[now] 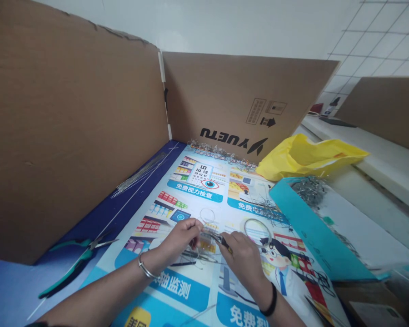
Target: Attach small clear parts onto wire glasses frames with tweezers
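Note:
My left hand (184, 235), with a silver bracelet on its wrist, is closed in a pinch on a thin wire (207, 210) that curves up in a loop. My right hand (242, 256) is wrapped around a small pair of pliers (216, 237); their jaws point left and meet the wire close to my left fingertips. What exactly sits between the jaws is too small to tell. Slim metal tools and loose wire ends lie on the printed sheet beneath my hands. Just beyond my right hand rests a coil of wire (258, 221).
Green-handled pliers (83, 260) lie open at the left. Straight wires (141, 173) run along the cardboard wall (75, 113). Tangled wire pieces (225, 153) line the back. At the right are a yellow bag (293, 156) and a turquoise box (322, 240) holding a wire clump.

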Tool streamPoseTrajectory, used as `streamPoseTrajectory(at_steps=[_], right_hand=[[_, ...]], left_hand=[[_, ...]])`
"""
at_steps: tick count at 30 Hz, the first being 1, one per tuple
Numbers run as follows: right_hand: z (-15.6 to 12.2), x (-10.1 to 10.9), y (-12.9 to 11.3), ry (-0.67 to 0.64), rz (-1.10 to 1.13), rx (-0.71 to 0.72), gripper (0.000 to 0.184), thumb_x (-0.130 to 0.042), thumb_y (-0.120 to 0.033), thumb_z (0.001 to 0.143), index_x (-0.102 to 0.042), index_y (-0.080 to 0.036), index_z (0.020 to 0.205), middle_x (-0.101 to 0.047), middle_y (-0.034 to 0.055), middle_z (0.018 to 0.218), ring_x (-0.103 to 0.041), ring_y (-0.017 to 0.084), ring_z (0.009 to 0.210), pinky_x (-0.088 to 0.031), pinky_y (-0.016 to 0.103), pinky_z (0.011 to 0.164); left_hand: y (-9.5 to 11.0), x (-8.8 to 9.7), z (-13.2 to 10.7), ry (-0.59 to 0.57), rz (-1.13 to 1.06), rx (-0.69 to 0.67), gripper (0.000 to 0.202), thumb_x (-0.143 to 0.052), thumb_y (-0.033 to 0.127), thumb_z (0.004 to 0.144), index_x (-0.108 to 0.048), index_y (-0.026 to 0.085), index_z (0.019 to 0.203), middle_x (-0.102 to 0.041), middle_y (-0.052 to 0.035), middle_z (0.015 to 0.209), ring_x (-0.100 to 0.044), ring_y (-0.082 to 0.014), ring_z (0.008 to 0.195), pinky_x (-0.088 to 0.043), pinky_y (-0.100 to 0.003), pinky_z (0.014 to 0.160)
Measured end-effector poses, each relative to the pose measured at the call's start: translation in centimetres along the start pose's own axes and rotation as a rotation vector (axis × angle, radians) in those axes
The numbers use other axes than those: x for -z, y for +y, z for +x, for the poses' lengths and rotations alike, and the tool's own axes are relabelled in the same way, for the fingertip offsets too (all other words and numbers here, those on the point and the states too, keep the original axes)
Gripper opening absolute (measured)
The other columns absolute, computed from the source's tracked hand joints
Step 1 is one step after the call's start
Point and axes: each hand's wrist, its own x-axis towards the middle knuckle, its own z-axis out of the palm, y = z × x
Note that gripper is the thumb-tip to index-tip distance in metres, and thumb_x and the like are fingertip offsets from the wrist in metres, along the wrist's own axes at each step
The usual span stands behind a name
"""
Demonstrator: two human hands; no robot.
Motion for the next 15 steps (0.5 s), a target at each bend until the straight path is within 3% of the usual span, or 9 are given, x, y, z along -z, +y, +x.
streamPoseTrajectory(at_steps=[9,15], right_hand=[[-0.2,-0.3,0.2,0.052,0.116,-0.004,0.015,-0.052,-0.029,0.087,-0.061,-0.018,0.091,-0.058,0.0047,0.075,-0.052,0.018,0.073,-0.037,0.029,0.067],[0.1,-0.2,0.9,0.111,0.117,-0.07,0.017,-0.051,-0.031,0.089,-0.06,-0.017,0.089,-0.057,0.0049,0.074,-0.052,0.018,0.071,-0.038,0.029,0.066]], left_hand=[[0.5,-0.1,-0.1,0.056,-0.081,-0.022,0.017,-0.055,0.032,0.077,-0.053,0.016,0.073,-0.053,0.0029,0.048,-0.045,-0.0087,0.043,-0.036,-0.019,0.044],[0.5,-0.3,-0.3,-0.012,-0.064,-0.005,0.017,-0.056,0.032,0.076,-0.054,0.016,0.071,-0.052,0.0038,0.048,-0.047,-0.0089,0.043,-0.036,-0.019,0.045]])
